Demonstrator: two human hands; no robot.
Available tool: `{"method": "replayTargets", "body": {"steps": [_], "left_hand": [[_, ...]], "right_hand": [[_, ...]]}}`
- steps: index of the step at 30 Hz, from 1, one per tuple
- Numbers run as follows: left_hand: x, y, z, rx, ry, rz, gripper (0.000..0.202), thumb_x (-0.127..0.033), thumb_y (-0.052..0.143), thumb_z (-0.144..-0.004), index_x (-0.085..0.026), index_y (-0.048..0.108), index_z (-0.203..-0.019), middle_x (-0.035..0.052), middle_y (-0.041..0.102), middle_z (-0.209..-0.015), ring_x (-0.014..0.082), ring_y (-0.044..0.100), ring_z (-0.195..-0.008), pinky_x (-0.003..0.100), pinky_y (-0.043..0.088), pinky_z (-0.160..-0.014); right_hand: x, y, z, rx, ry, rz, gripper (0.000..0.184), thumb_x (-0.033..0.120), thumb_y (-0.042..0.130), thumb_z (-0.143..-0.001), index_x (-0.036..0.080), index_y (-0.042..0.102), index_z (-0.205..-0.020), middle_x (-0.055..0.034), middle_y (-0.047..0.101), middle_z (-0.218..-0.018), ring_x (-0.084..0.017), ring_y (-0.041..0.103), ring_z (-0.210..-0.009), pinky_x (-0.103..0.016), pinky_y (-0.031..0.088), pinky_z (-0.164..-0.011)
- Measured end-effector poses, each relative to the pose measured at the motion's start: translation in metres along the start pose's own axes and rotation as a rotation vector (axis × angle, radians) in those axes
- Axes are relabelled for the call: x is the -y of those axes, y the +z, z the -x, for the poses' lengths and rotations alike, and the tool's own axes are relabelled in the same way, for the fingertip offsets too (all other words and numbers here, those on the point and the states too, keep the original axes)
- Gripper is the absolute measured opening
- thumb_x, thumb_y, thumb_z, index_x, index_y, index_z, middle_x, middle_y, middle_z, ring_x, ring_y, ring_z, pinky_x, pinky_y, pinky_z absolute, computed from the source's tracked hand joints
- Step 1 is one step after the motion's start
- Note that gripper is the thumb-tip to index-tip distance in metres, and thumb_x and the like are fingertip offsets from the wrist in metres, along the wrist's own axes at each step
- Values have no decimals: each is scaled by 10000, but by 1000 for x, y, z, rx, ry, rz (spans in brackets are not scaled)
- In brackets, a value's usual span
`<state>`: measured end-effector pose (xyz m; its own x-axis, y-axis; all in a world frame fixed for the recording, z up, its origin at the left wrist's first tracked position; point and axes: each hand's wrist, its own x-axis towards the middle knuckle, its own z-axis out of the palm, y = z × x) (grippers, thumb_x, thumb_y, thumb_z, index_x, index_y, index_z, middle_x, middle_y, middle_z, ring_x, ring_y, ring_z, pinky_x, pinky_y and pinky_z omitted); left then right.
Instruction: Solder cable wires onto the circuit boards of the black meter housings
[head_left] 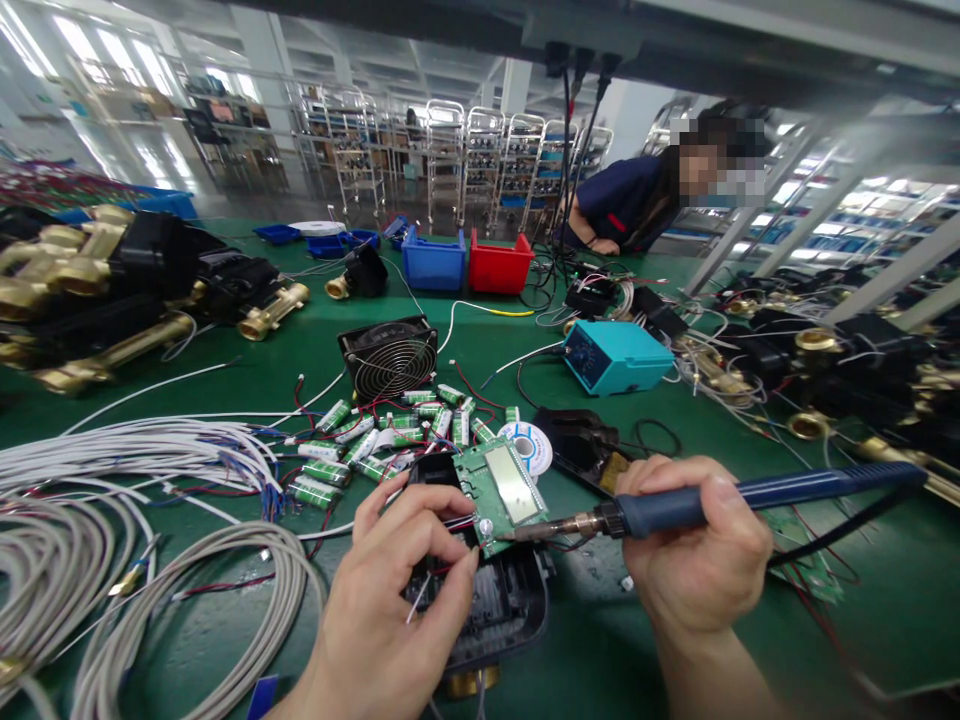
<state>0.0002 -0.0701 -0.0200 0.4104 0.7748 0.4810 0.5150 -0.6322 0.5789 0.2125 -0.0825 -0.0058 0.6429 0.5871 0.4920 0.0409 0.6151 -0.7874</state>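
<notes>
My right hand (694,540) is wrapped round the handle of a blue soldering iron (675,508). The iron's tip reaches the lower edge of a green circuit board (471,470) with a grey display (511,483). At the board's lower left corner, my left hand (409,575) pinches a thin wire between thumb and forefinger; the exact grip is partly hidden. Beneath the board lies an open black housing (517,610), with a brass fitting (471,683) showing below it. Just behind the board is a white-labelled solder spool (534,446).
Green-wrapped batteries (390,437) lie in a heap behind my left hand, near a black fan (390,358). Coiled grey cables (202,600) cover the left. A teal soldering station (619,357) stands back right. Blue (433,262) and red bins (500,265) stand behind. A person (622,205) leans across the table.
</notes>
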Motion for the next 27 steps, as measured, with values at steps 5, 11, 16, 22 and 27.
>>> {"method": "replayTargets", "body": {"steps": [5,11,16,22,27], "left_hand": [[2,-1,3,19,2,3,199,-156,549,-891,-241,615,-725,19,758,-999,227,714,-992,521,450,-1068],[3,0,2,31,-3,6,203,-154,537,-903,-241,617,-738,29,756,-1003,225,711,-994,535,437,-1079],[3,1,2,24,-5,11,199,-143,538,-897,-248,602,-739,4,749,-1006,221,710,-989,544,427,-1076],[2,-2,3,39,0,21,208,-140,532,-902,-244,593,-732,-5,742,-991,206,713,-957,540,410,-1078],[3,-2,3,31,5,17,202,-141,536,-901,-241,592,-735,5,743,-991,207,713,-961,534,407,-1077]], "right_hand": [[0,1,2,31,-25,0,314,334,592,-834,189,670,-566,4,548,-463,-140,493,-430,-276,376,-426],[1,2,3,19,-13,17,324,354,596,-837,197,669,-564,6,541,-459,-141,493,-429,-277,385,-429],[0,2,3,22,-28,19,325,358,609,-836,193,670,-563,4,546,-464,-144,504,-431,-278,392,-430],[-2,1,4,37,-31,11,319,343,607,-837,187,685,-571,0,563,-487,-140,520,-456,-271,402,-437],[-3,1,4,44,-31,15,319,342,609,-838,187,684,-570,0,557,-482,-143,524,-448,-273,397,-428]]}}
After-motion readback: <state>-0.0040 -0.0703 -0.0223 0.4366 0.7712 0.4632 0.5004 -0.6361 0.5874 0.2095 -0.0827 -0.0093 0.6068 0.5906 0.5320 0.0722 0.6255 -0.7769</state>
